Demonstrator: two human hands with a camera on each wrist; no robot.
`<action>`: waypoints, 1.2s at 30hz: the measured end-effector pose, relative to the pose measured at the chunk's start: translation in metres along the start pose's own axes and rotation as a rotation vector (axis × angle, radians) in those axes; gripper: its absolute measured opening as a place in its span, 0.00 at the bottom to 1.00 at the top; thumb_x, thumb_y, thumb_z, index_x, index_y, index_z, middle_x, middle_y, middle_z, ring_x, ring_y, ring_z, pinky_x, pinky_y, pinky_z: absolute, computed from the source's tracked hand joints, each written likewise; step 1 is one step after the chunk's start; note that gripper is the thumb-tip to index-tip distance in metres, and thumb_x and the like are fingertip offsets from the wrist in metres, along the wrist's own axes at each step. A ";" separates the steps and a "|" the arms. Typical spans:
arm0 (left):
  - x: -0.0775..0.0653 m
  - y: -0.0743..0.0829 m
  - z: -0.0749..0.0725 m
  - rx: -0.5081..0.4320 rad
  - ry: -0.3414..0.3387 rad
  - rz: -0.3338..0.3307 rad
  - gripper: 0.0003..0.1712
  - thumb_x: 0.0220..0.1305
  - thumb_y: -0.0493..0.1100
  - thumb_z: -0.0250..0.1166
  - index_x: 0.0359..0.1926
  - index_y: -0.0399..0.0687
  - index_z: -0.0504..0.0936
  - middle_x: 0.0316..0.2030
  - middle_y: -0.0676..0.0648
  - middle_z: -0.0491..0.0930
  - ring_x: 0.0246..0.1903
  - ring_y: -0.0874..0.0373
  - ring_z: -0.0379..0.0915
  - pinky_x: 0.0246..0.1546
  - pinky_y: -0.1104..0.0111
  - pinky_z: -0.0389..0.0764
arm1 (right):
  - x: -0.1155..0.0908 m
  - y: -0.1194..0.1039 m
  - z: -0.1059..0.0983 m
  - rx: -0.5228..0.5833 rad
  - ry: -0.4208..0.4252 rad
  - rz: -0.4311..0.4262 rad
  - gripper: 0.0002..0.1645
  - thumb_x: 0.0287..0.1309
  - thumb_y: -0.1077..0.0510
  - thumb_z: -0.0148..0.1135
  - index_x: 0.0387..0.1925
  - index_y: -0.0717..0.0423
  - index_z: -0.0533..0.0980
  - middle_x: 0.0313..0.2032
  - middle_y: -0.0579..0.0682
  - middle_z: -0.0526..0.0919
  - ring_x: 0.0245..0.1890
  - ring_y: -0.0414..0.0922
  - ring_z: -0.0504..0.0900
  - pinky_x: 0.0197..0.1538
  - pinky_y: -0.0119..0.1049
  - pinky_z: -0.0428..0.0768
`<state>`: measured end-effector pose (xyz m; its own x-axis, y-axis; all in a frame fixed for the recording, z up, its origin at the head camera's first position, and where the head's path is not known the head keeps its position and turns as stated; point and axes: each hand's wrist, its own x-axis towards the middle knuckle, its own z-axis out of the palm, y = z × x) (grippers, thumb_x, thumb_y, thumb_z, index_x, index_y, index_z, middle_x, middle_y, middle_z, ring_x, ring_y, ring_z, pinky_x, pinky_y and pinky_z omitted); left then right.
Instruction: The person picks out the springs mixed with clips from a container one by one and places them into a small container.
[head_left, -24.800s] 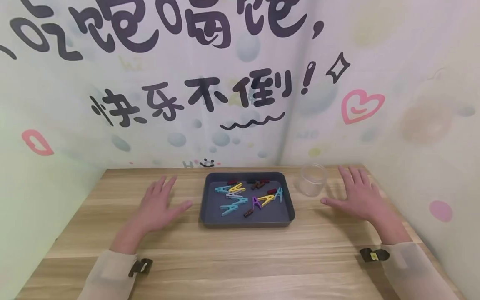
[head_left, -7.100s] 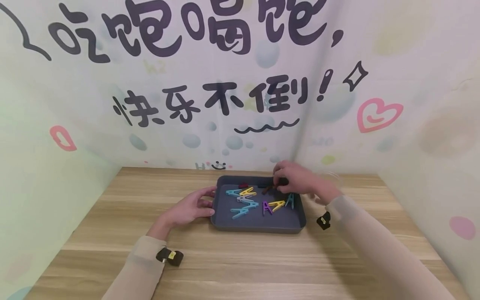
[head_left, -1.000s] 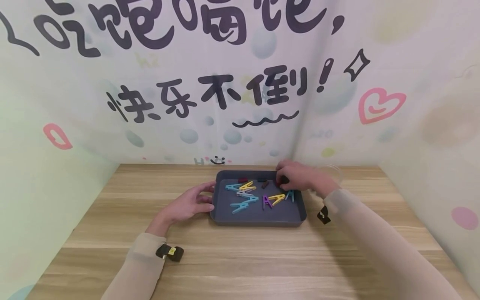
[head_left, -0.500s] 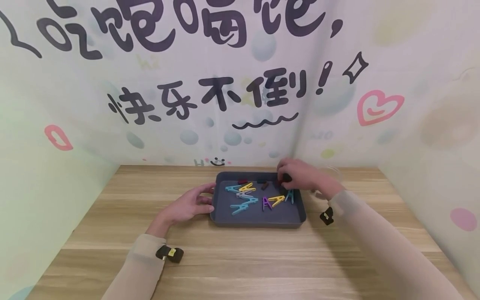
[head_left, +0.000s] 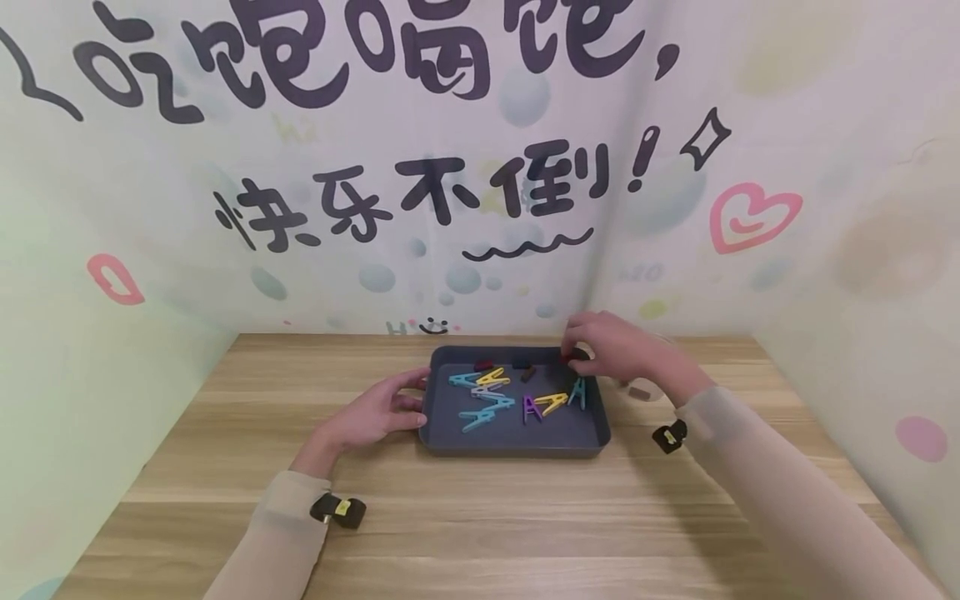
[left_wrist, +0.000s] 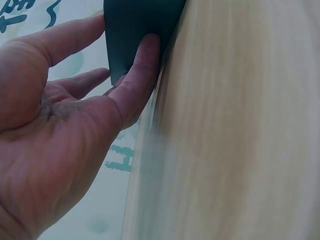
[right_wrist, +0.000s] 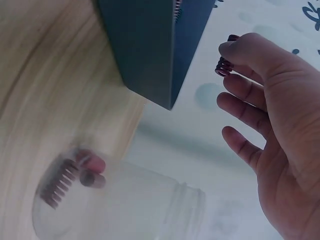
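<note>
My right hand (head_left: 611,346) pinches a small dark red hair claw clip (right_wrist: 225,62) between thumb and index finger, just above the back right corner of the grey tray (head_left: 517,451). The other fingers are spread and loosely bent. My left hand (head_left: 375,410) rests its extended fingertips against the outside of the tray's left wall (left_wrist: 135,30). Inside lie several clothespins, among them a purple clothespin (head_left: 531,408) and a yellow clothespin (head_left: 553,403). Along the back are a red clip (head_left: 483,365), a black clip (head_left: 521,363) and a brown clip (head_left: 528,374).
A clear jar (right_wrist: 145,200) stands right of the tray, partly behind my right hand and forearm in the head view. Several small clips, one a toothed brown clip (right_wrist: 59,184), lie in its bottom. The wooden table (head_left: 480,517) meets a printed wall (head_left: 337,292) behind.
My right hand has risen slightly and moved right from the tray's back right corner, with the dark red clip now lifted in its fingers. The left hand stays on the tray.
</note>
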<state>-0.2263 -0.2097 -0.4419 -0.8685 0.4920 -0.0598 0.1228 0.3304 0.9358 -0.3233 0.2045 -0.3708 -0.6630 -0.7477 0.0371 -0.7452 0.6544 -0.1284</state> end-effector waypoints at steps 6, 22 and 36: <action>0.000 0.000 0.000 0.000 0.001 0.000 0.45 0.72 0.31 0.67 0.82 0.32 0.53 0.72 0.30 0.67 0.68 0.34 0.72 0.65 0.54 0.80 | -0.012 0.004 -0.006 -0.014 0.052 0.004 0.07 0.62 0.56 0.76 0.42 0.44 0.88 0.42 0.41 0.82 0.44 0.46 0.81 0.54 0.48 0.80; -0.001 0.001 0.001 0.008 -0.006 0.014 0.44 0.73 0.30 0.66 0.82 0.31 0.53 0.74 0.29 0.64 0.68 0.33 0.72 0.66 0.52 0.78 | -0.046 0.018 -0.027 0.000 0.126 0.040 0.06 0.59 0.59 0.77 0.39 0.47 0.89 0.39 0.41 0.82 0.41 0.46 0.81 0.48 0.44 0.83; -0.002 0.002 0.001 0.003 -0.004 0.009 0.44 0.73 0.30 0.66 0.82 0.32 0.54 0.72 0.29 0.66 0.68 0.33 0.72 0.65 0.53 0.79 | -0.074 0.038 -0.034 -0.016 0.161 0.068 0.09 0.57 0.62 0.78 0.38 0.46 0.88 0.39 0.41 0.82 0.41 0.43 0.79 0.48 0.46 0.84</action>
<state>-0.2241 -0.2094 -0.4402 -0.8654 0.4984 -0.0525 0.1323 0.3283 0.9353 -0.3049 0.2887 -0.3449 -0.7136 -0.6750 0.1874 -0.6987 0.7052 -0.1203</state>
